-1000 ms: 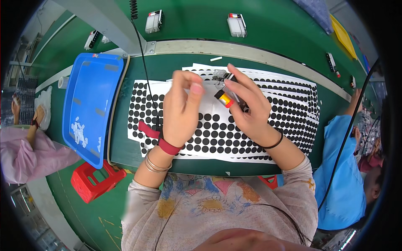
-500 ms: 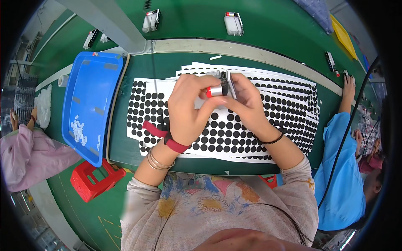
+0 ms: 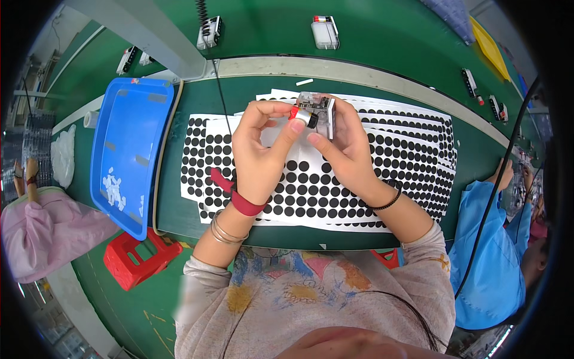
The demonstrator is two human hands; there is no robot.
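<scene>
Above the sheets of black round stickers (image 3: 305, 194), my two hands hold a small electronic device (image 3: 321, 107) with a clear housing, a visible circuit board and a white plate. A silver cylinder (image 3: 304, 115) with a red end and a black end lies along its near side. My left hand (image 3: 263, 134) pinches the cylinder between thumb and index finger near the red end. My right hand (image 3: 347, 140) grips the white plate side, fingers behind it and thumb in front. Whether the cylinder is fastened to the device, I cannot tell.
A blue tray (image 3: 156, 128) with small white pieces stands left. Beyond the pale rail (image 3: 263, 64), similar devices (image 3: 324, 33) sit on a green surface. A coiled cable (image 3: 202, 18) hangs there. People in pink (image 3: 54, 230) and blue (image 3: 487, 257) sit either side; a red stool (image 3: 140, 260) is lower left.
My left fingers have loosened and the device has turned, showing more of its board. Devices beyond the rail shifted slightly left. At right, the co-worker's hand withdrew from a device there.
</scene>
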